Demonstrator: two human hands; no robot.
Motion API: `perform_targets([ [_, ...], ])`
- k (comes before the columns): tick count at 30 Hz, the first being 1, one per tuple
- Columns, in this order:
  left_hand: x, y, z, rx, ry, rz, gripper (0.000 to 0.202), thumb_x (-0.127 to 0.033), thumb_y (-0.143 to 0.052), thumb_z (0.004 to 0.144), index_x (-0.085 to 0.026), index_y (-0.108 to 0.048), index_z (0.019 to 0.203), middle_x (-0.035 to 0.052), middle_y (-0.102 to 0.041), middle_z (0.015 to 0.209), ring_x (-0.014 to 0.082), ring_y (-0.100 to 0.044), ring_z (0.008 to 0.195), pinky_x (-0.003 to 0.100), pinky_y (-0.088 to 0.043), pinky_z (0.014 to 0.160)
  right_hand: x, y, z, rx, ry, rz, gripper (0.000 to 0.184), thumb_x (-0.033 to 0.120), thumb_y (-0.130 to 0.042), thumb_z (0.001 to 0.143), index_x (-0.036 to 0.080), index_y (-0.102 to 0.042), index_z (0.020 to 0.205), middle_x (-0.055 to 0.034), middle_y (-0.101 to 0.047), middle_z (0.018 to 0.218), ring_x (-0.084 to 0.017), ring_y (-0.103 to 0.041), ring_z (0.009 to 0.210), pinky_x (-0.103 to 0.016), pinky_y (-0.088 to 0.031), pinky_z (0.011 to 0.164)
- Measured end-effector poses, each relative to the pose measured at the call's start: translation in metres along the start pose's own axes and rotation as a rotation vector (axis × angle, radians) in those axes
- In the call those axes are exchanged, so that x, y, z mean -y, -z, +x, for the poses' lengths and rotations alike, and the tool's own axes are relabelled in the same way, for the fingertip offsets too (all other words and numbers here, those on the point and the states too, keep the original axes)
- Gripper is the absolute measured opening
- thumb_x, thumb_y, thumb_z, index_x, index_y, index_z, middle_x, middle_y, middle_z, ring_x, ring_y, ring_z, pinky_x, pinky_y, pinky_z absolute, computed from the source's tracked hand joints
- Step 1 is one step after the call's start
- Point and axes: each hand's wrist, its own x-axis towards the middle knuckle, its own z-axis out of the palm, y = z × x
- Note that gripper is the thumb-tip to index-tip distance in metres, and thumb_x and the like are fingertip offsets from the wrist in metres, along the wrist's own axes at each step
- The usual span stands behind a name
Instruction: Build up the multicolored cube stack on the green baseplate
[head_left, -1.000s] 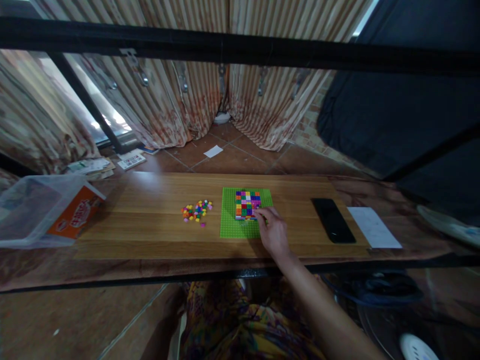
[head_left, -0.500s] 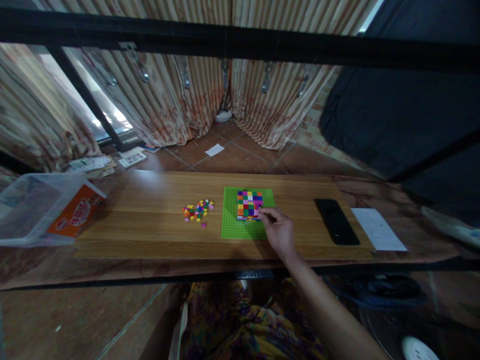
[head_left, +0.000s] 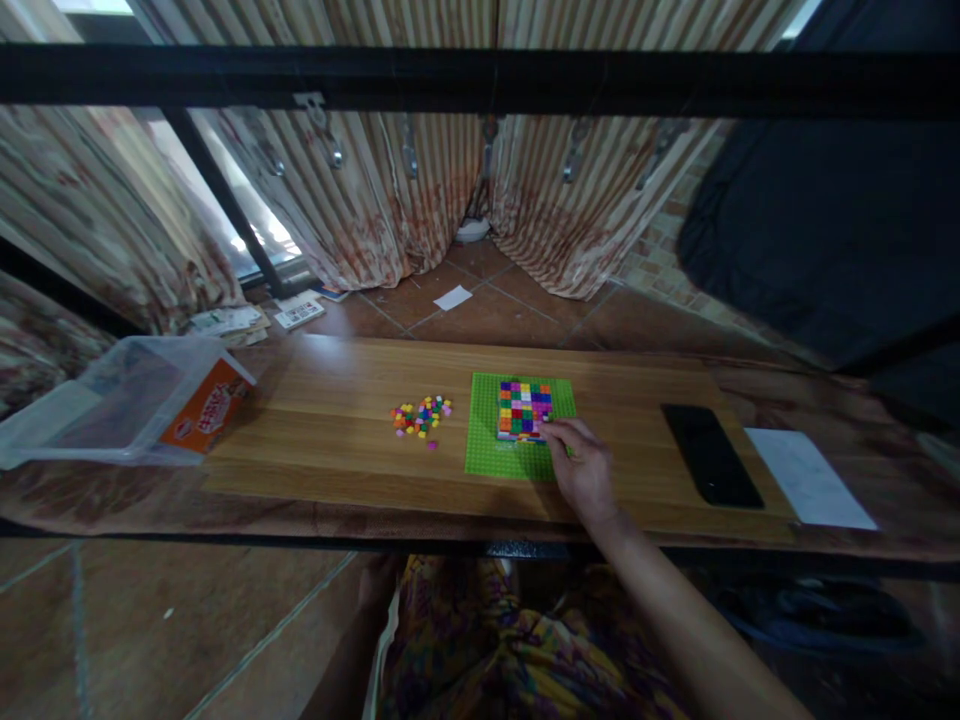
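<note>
A low block of many-coloured toy bricks [head_left: 521, 405] sits on a green studded baseplate [head_left: 484, 455]. My right hand [head_left: 585, 465] reaches over the plate's right side, thumb and forefinger pinched together at the block's front right corner. Whatever is between those fingertips is too small and covered to make out. To the left of the plate lies a loose pile of small coloured bricks [head_left: 424, 415], with one magenta brick [head_left: 431, 445] apart in front. My left hand [head_left: 381, 580] hangs low beside my left leg, below the table edge; it is dark and its fingers are hidden.
A clear plastic box [head_left: 127, 400] with an orange label stands at the table's left end. On the right are a black phone [head_left: 711, 455] and a white sheet of paper [head_left: 810, 478]. A dark metal bar [head_left: 420, 75] crosses above, in front of striped curtains.
The whole view has shifted, so the table things appear farther right. My right hand stays at the block's right corner, with its fingertips still pinched there.
</note>
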Motion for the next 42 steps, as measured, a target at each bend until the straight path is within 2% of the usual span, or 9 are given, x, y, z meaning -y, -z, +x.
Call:
perform_targets([
  [5,0.002,-0.001,-0.003,0.061,-0.029,-0.046,0.04,-0.05,-0.053,0.073,-0.015,-0.072,0.075,0.0096,-0.074,0.077,0.0299,-0.069,0.086,0.031,-0.051,0.069,0.006,0.004,-0.003,-0.013,0.033,-0.041,0.019,0.027,-0.054,0.092,0.022,-0.072,0.094,-0.0061,-0.069,0.092,-0.019,-0.065,0.086,-0.034,-0.054,0.081],
  [9,0.006,0.0,-0.002,0.046,-0.028,-0.058,0.04,-0.047,-0.05,0.074,-0.015,-0.072,0.088,0.0106,-0.075,0.092,0.0294,-0.068,0.095,0.031,-0.051,0.073,0.038,-0.002,-0.007,-0.084,0.048,-0.014,0.02,0.023,-0.054,0.093,0.024,-0.07,0.104,-0.0056,-0.069,0.097,-0.018,-0.064,0.091,-0.034,-0.052,0.086],
  [14,0.011,0.001,-0.004,0.089,-0.029,-0.078,0.045,-0.051,-0.047,0.075,-0.013,-0.071,0.081,0.0105,-0.074,0.081,0.0313,-0.069,0.088,0.033,-0.052,0.069,0.074,-0.055,-0.004,0.158,0.097,0.046,0.02,0.015,-0.051,0.092,0.023,-0.07,0.094,-0.0044,-0.068,0.089,-0.018,-0.063,0.085,-0.031,-0.052,0.079],
  [18,0.005,0.002,-0.01,0.155,-0.095,-0.083,0.037,-0.043,-0.048,0.075,-0.016,-0.072,0.08,0.01,-0.075,0.085,0.0309,-0.069,0.092,0.034,-0.053,0.075,0.072,-0.101,0.007,0.22,0.035,0.026,0.023,0.009,-0.049,0.089,0.02,-0.069,0.089,-0.0061,-0.067,0.088,-0.019,-0.062,0.086,-0.032,-0.05,0.081],
  [21,-0.002,0.002,-0.015,0.132,-0.047,-0.025,0.03,-0.035,-0.051,0.075,-0.017,-0.072,0.088,0.0103,-0.075,0.094,0.0293,-0.068,0.098,0.032,-0.052,0.079,0.064,-0.119,0.015,0.276,0.002,0.012,0.023,0.007,-0.049,0.087,0.019,-0.068,0.089,-0.0075,-0.067,0.091,-0.02,-0.061,0.09,-0.032,-0.048,0.084],
  [26,-0.006,0.001,-0.014,0.035,0.062,-0.001,0.03,-0.027,-0.052,0.077,-0.017,-0.07,0.099,0.0111,-0.074,0.104,0.0259,-0.068,0.099,0.028,-0.052,0.076,0.059,-0.128,0.023,0.328,-0.056,-0.016,0.019,0.009,-0.054,0.083,0.02,-0.068,0.088,-0.0072,-0.066,0.095,-0.02,-0.06,0.09,-0.033,-0.046,0.086],
  [34,0.001,0.002,-0.014,0.17,-0.005,-0.104,0.035,-0.04,-0.048,0.08,-0.016,-0.072,0.084,0.0096,-0.075,0.091,0.0296,-0.068,0.099,0.031,-0.052,0.079,0.066,-0.139,0.025,0.349,-0.069,-0.047,0.013,0.011,-0.057,0.082,0.021,-0.067,0.083,-0.0062,-0.065,0.091,-0.02,-0.06,0.088,-0.033,-0.046,0.083],
  [39,-0.002,0.003,-0.007,0.094,0.031,-0.053,0.03,-0.034,-0.053,0.074,-0.016,-0.072,0.089,0.0112,-0.075,0.096,0.0299,-0.066,0.104,0.032,-0.051,0.082,0.068,-0.144,0.026,0.386,-0.033,-0.068,0.015,0.011,-0.056,0.085,0.021,-0.067,0.086,-0.006,-0.066,0.095,-0.02,-0.059,0.095,-0.032,-0.045,0.087],
  [42,-0.001,0.004,-0.003,0.109,0.067,-0.048,0.031,-0.035,-0.051,0.075,-0.014,-0.072,0.086,0.0123,-0.075,0.091,0.0298,-0.068,0.098,0.031,-0.053,0.076,0.072,-0.135,0.026,0.378,-0.013,-0.03,0.02,0.011,-0.053,0.087,0.023,-0.068,0.087,-0.0048,-0.065,0.096,-0.019,-0.059,0.095,-0.031,-0.046,0.086],
])
